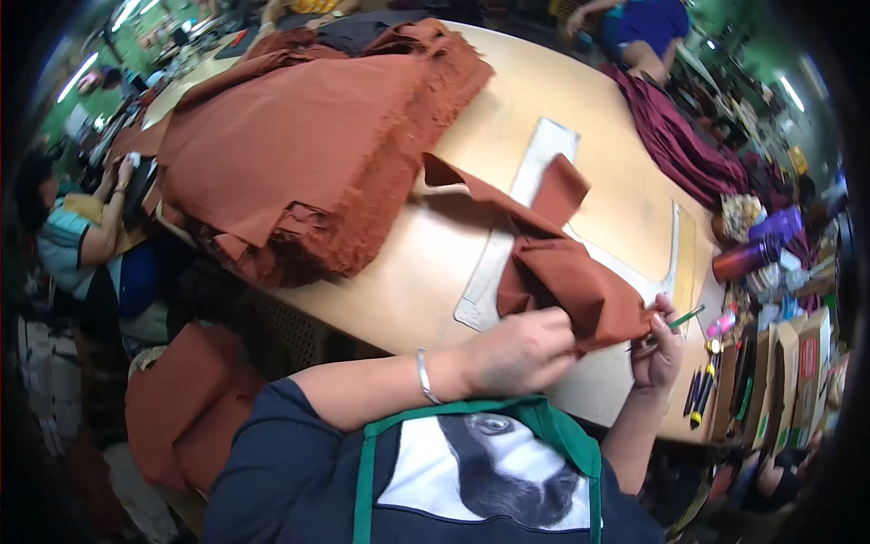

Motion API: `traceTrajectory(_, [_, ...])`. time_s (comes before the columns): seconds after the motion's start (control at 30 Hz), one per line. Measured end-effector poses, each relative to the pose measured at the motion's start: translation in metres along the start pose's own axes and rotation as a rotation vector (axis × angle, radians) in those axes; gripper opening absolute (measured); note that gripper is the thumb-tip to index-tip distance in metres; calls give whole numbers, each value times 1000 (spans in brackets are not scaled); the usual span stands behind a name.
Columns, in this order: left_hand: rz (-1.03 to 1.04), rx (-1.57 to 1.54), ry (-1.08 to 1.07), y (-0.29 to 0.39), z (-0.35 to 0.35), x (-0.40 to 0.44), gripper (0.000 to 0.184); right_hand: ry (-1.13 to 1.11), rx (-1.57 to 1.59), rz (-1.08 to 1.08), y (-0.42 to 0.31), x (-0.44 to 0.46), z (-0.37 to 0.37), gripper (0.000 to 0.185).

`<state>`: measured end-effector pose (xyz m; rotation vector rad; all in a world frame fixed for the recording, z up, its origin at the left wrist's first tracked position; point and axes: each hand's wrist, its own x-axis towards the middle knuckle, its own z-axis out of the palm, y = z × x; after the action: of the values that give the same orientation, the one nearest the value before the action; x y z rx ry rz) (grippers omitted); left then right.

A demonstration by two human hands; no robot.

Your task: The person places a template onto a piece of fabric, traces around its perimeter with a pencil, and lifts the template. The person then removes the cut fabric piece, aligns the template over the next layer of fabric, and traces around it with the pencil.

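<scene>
A crumpled piece of rust-brown fabric [580, 286] is stretched between my two hands, above the table's front edge. My left hand [526, 355], a silver bracelet on its wrist, is closed on the near left edge of the cloth; its fingertips are partly hidden. At the cloth's right corner, my right hand [662, 343] pinches the edge between thumb and fingers. A thin green pen-like stick [687, 315] juts out from that same hand. Pale flat pattern pieces [544, 150] lie beneath and behind the fabric.
A tall stack of rust-brown cloth [299, 136] covers the table's left side. More brown fabric [195, 399] lies low at left. Pens [702, 394], a dark red tumbler [739, 263] and cardboard boxes [788, 376] line the right. Maroon cloth [680, 136] hangs over the far edge. A co-worker [86, 227] sits at left.
</scene>
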<state>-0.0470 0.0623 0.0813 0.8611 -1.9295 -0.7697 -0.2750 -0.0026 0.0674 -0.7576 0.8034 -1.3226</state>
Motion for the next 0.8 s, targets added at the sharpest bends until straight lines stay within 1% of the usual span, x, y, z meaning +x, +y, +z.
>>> traceTrajectory(0.07, [-64,58,81,-9,-3,-2,11,-3,-429,-27,-16,-8,-22,32])
traceTrajectory(0.13, [-135,237,133,-21,-3,-6,10,8,-387,-219,-11,-16,-27,29])
traceTrajectory(0.17, [-179,273,107,-24,-4,-7,10,83,-340,-279,-12,-19,-21,26])
traceTrajectory(0.2, [-220,315,84,-26,-4,-7,10,99,-322,-296,-16,-21,-22,25])
traceTrajectory(0.27, [-246,193,93,-25,4,-3,8,28,-496,-265,-24,-19,-26,25])
traceTrajectory(0.33, [-280,61,104,-17,10,4,9,-86,-725,-179,-26,-23,-16,35])
traceTrajectory(0.4, [-163,116,113,-17,14,15,12,-294,-1058,-369,-27,-35,13,50])
traceTrajectory(0.47, [-87,139,130,-8,17,28,12,-338,-1178,-489,-3,-42,26,65])
traceTrajectory(0.5, [-140,106,95,-3,17,32,15,-212,-1234,-624,11,-45,30,56])
traceTrajectory(0.6, [-53,267,-140,9,2,42,18,54,-1473,-1056,14,-19,-8,39])
traceTrajectory(0.67, [-36,393,-207,23,-9,44,20,182,-1452,-1175,-11,-18,-8,21])
traceTrajectory(0.7, [-28,456,-246,30,-16,43,21,162,-1543,-1174,-22,-22,-9,19])
traceTrajectory(0.73, [-17,522,-236,35,-23,44,21,145,-1634,-1172,-31,-25,-8,17])
traceTrajectory(0.77, [-2,588,-224,40,-31,45,21,107,-1652,-1167,-39,-30,-3,15])
traceTrajectory(0.8, [12,651,-207,44,-40,46,21,115,-1633,-1156,-47,-34,-1,14])
